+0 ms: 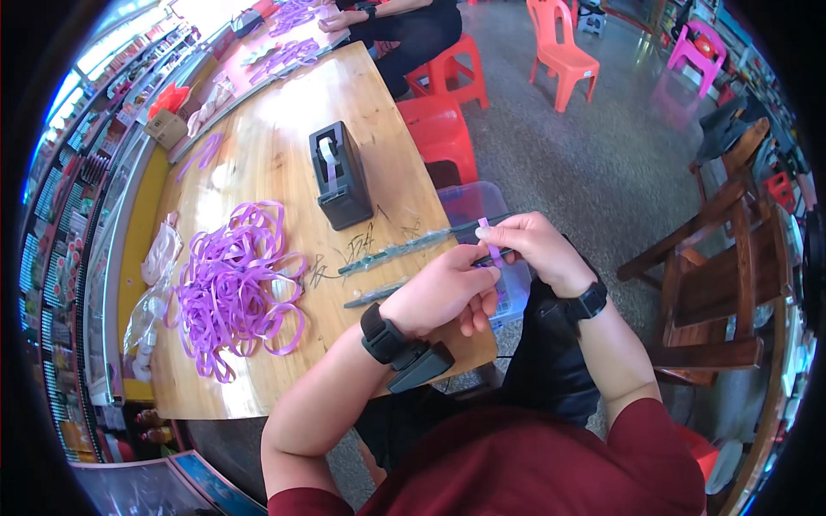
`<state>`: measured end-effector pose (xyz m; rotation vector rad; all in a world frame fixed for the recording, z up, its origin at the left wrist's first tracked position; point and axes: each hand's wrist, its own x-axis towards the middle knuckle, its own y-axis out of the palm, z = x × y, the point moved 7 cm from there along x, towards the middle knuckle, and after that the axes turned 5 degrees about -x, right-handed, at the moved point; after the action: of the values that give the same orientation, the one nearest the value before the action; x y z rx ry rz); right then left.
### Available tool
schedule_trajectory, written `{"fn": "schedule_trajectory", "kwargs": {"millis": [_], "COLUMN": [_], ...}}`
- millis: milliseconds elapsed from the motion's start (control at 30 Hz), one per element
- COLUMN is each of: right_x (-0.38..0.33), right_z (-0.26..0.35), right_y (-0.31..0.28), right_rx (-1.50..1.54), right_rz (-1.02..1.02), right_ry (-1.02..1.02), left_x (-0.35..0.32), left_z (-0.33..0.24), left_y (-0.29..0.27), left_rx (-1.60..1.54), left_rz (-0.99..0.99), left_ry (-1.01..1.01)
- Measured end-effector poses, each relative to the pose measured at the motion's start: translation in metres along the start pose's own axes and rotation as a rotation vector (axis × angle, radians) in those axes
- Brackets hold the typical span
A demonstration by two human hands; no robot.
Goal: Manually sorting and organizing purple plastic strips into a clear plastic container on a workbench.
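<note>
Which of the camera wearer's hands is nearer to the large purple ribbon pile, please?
Left: the left hand is right of the purple ribbon pile, apart from it; the right hand is farther right.

Purple ribbons (219, 301), black tape dispenser (347, 199), tan wood-grained table (267, 163), red chair (565, 60)

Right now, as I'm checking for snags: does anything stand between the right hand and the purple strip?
Nothing visible does: the right hand touches the purple strip directly, with the left hand close by.
</note>
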<state>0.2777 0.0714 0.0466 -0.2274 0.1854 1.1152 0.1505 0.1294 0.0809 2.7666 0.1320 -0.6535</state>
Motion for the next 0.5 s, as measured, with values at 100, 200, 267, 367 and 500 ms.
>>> {"fn": "schedule_trajectory", "kwargs": {"millis": [100, 200, 267, 367, 500], "right_x": [-0.003, -0.012, -0.021, -0.031, -0.040], "right_z": [-0.001, -0.010, -0.017, -0.036, -0.060], "right_y": [-0.004, -0.030, -0.048, -0.057, -0.058], "right_rx": [0.033, 0.067, 0.148, 0.166, 0.179], "right_rz": [-0.021, -0.096, -0.130, -0.155, -0.171], "right_ry": [0.021, 0.024, 0.008, 0.062, 0.068], "left_x": [-0.005, -0.020, -0.034, -0.092, -0.145], "left_z": [-0.002, -0.018, -0.033, -0.056, -0.066], "left_y": [0.001, 0.002, 0.017, 0.076, 0.151], "left_rx": [-0.044, 0.076, 0.080, 0.166, -0.061], "left_rz": [0.010, -0.203, -0.084, 0.390, 0.917], "left_ry": [-0.014, 0.145, 0.285, 0.355, 0.246]}}
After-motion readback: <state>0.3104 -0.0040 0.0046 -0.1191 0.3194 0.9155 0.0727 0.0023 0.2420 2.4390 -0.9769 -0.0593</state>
